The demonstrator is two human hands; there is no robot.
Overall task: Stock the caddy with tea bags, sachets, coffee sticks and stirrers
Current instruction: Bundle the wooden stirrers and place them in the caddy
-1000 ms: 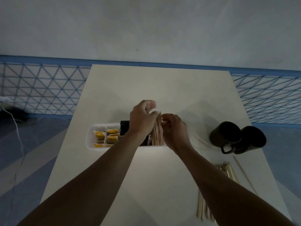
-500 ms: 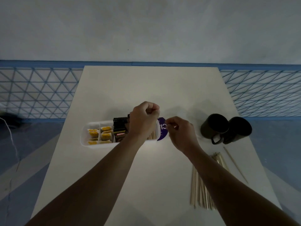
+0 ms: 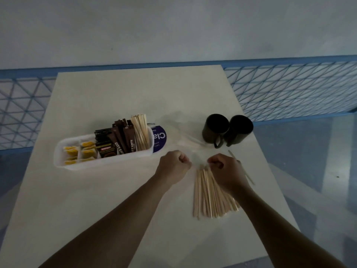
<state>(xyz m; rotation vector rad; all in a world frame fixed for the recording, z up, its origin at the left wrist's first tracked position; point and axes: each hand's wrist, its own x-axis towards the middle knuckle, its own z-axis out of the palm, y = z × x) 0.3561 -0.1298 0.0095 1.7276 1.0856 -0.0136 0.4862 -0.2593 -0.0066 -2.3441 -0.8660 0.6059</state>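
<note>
— Grip check first: what are the two hands doing?

— Left hand (image 3: 173,165) is balled into a fist just right of the frame's centre, above the bench (image 3: 96,209), and nothing shows in it. Right hand (image 3: 225,171) is curled too, its knuckles over the top ends of the loose stirrers (image 3: 210,198). Whether that grip pinches any of them I cannot tell, since the fingertips are hidden.

— Where do those lie?

— Flat on the bench, lower right of centre, fanned out from under the right hand toward the bottom edge. One stray stirrer (image 3: 249,176) lies apart, further right, on a slant.

— And the caddy?

— White caddy (image 3: 104,163) sits left of centre. Yellow tea bags (image 3: 87,149) fill its left compartments, and dark sachets (image 3: 105,149) come next. Brown coffee sticks (image 3: 123,140) stand after them, and at its right end a bundle of standing stirrers (image 3: 141,132) is slightly tilted.

— Anything else?

— A purple-labelled item (image 3: 159,139) is just beside the caddy's right end, partly hidden behind it. Two black mugs (image 3: 215,130) stand touching in the upper right part of the bench. Blue mesh railing (image 3: 289,89) runs behind the bench across the frame.
</note>
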